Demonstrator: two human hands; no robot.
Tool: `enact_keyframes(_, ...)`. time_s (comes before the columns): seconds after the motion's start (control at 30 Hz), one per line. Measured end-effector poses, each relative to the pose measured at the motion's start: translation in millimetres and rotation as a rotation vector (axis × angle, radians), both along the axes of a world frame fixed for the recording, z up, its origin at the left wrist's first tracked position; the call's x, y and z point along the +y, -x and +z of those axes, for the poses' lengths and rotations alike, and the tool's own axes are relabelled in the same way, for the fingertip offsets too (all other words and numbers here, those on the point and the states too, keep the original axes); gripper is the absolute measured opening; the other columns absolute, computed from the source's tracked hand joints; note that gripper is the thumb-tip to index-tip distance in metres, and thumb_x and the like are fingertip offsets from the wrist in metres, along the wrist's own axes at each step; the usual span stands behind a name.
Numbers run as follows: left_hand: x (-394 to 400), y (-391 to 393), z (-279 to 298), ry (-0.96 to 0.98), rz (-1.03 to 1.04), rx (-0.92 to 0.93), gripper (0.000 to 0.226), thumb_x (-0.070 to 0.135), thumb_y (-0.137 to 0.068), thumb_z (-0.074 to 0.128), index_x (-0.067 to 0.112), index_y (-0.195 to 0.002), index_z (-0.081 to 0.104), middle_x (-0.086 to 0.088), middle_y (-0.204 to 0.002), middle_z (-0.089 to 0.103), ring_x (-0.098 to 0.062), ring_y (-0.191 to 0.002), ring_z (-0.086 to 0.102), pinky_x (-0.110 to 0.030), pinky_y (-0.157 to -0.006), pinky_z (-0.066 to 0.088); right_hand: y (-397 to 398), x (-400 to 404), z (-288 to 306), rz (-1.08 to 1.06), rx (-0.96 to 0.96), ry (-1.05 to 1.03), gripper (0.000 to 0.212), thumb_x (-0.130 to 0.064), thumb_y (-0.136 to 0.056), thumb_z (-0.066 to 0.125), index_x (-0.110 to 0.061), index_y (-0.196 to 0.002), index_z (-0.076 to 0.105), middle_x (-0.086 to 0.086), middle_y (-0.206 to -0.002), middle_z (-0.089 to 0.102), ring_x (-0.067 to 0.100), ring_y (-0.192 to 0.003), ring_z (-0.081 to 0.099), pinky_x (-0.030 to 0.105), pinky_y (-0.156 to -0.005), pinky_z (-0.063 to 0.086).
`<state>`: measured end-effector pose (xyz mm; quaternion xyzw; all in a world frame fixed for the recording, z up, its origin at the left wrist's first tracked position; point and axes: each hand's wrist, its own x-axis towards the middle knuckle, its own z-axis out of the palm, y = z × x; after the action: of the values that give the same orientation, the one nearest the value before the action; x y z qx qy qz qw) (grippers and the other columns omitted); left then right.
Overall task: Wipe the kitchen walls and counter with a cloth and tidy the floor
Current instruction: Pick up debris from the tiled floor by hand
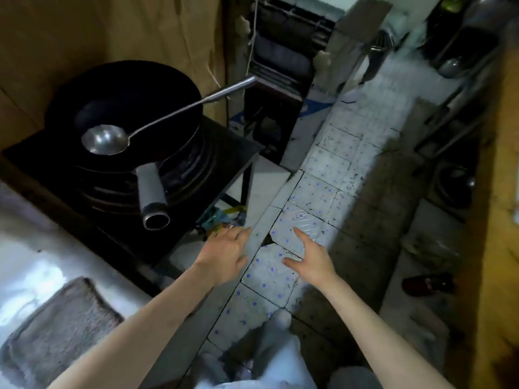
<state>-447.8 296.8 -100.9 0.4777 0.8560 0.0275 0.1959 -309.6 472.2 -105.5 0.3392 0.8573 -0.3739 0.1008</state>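
Note:
Both my arms reach forward and down over the tiled floor (331, 169), which is white with blue dots and dirty dark specks. My left hand (224, 249) hangs open with relaxed fingers beside the low black stove stand, near colourful scraps (222, 219) lying under the stand. My right hand (309, 256) is open too, fingers spread above a cracked tile (271, 240). Neither hand holds anything. A grey cloth (56, 327) lies flat on the white counter (36, 265) at lower left, apart from both hands.
A black wok (123, 113) with a steel ladle (106, 140) sits on the black stand (233, 155) at left. Brown cardboard covers the wall behind it. Dark equipment stands at the far end. A dark bottle (428, 283) lies on the floor at right, near pots.

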Motion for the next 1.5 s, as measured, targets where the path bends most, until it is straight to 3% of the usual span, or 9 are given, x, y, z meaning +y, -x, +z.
enact_keyframes(0.13,66.4,9.3,-1.1,-0.029,0.022,-0.059,0.071,0.043,-0.090,0.048,0.020,-0.149,0.016,-0.003,-0.149,0.032,-0.024,-0.134,0.032,-0.038,-0.109,0.031,-8.0,54.3,3.9,-0.031,-0.010,-0.034,0.085,-0.043,-0.077,0.073,-0.024,-0.147,0.029,0.006,-0.141,0.047,0.022,-0.131,0.042,0.033,-0.102,0.038)
enact_keyframes(0.23,113.7,12.8,-5.0,-0.085,0.044,-0.103,0.070,0.046,-0.088,0.050,0.019,-0.147,0.023,-0.003,-0.143,0.041,-0.022,-0.129,0.039,-0.035,-0.106,0.036,-15.8,97.5,7.0,-0.063,0.007,-0.055,0.075,-0.039,-0.081,0.070,-0.019,-0.145,0.035,0.003,-0.144,0.045,0.020,-0.133,0.041,0.029,-0.104,0.035)
enact_keyframes(0.43,199.2,14.5,-14.1,-0.141,0.161,-0.264,0.065,0.045,-0.085,0.059,0.026,-0.142,0.034,0.000,-0.134,0.050,-0.018,-0.123,0.045,-0.032,-0.100,0.041,-31.1,173.0,2.4,-0.214,-0.016,0.024,0.062,-0.035,-0.084,0.067,-0.020,-0.140,0.044,0.004,-0.132,0.054,0.021,-0.116,0.055,0.033,-0.095,0.045)
enact_keyframes(0.73,306.5,31.2,-29.0,-0.140,0.148,-0.416,0.044,0.038,-0.081,0.064,0.028,-0.123,0.056,0.012,-0.101,0.059,-0.014,-0.101,0.057,-0.028,-0.088,0.046,-19.2,260.8,-11.8,-0.357,-0.052,0.124,0.051,-0.032,-0.086,0.066,-0.020,-0.133,0.050,0.001,-0.115,0.061,0.013,-0.092,0.057,0.021,-0.082,0.043)
enact_keyframes(0.97,400.5,72.9,-44.4,-0.162,0.060,-0.464,0.037,0.031,-0.080,0.066,0.027,-0.117,0.061,0.010,-0.102,0.065,-0.011,-0.095,0.059,-0.024,-0.085,0.047,23.5,333.4,-19.2,-0.468,-0.037,0.166,0.044,-0.026,-0.087,0.064,-0.016,-0.129,0.053,0.003,-0.116,0.062,0.014,-0.097,0.058,0.023,-0.085,0.046)
enact_keyframes(1.1,447.0,104.9,-50.7,-0.113,0.007,-0.505,0.033,0.029,-0.078,0.068,0.026,-0.111,0.065,0.010,-0.093,0.066,-0.014,-0.092,0.063,-0.032,-0.088,0.050,50.4,378.3,-21.3,-0.503,-0.088,0.183,0.043,-0.026,-0.087,0.064,-0.015,-0.128,0.054,0.004,-0.117,0.063,0.017,-0.102,0.061,0.026,-0.087,0.048)
enact_keyframes(1.27,505.0,142.2,-59.6,-0.070,-0.042,-0.506,0.029,0.023,-0.079,0.068,0.024,-0.108,0.066,0.009,-0.089,0.064,-0.010,-0.084,0.059,-0.023,-0.084,0.046,75.8,435.4,-29.0,-0.563,-0.135,0.189,0.044,-0.024,-0.087,0.064,-0.010,-0.128,0.055,0.008,-0.114,0.066,0.018,-0.099,0.062,0.018,-0.079,0.042)
enact_keyframes(1.5,583.4,164.0,-81.8,0.007,-0.045,-0.521,0.030,0.028,-0.080,0.069,0.024,-0.109,0.065,0.008,-0.090,0.063,-0.010,-0.084,0.058,-0.021,-0.078,0.044,96.2,517.0,-56.4,-0.593,-0.178,0.232,0.043,-0.023,-0.085,0.067,-0.010,-0.126,0.057,0.009,-0.117,0.065,0.020,-0.102,0.063,0.019,-0.082,0.042)
